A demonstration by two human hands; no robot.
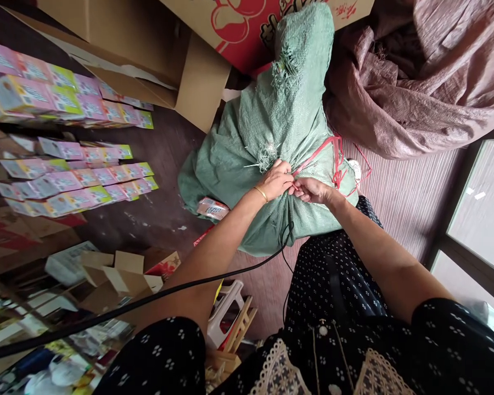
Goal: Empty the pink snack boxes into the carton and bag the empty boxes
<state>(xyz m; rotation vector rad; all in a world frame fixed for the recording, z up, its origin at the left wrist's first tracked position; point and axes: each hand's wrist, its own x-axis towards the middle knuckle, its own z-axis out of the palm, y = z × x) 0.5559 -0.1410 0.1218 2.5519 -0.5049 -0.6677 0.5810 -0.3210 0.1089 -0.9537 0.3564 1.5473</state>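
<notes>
A stuffed green woven sack (pixel 271 126) lies on the floor in front of me, bound with red plastic string (pixel 333 156). My left hand (pixel 276 181) is closed, its fingers pinching the string at the sack's gathered neck; a gold bangle sits on that wrist. My right hand (pixel 310 190) is closed too, gripping the same red string right beside the left hand. Both hands press against the sack's near end.
A pink woven sack (pixel 415 82) lies at the back right. Open cardboard boxes (pixel 148 55) stand behind the green sack. Rows of small colourful boxes (pixel 66 164) fill shelves at left. A small packet (pixel 212 208) lies beside the sack. A white stool (pixel 226 310) stands near my legs.
</notes>
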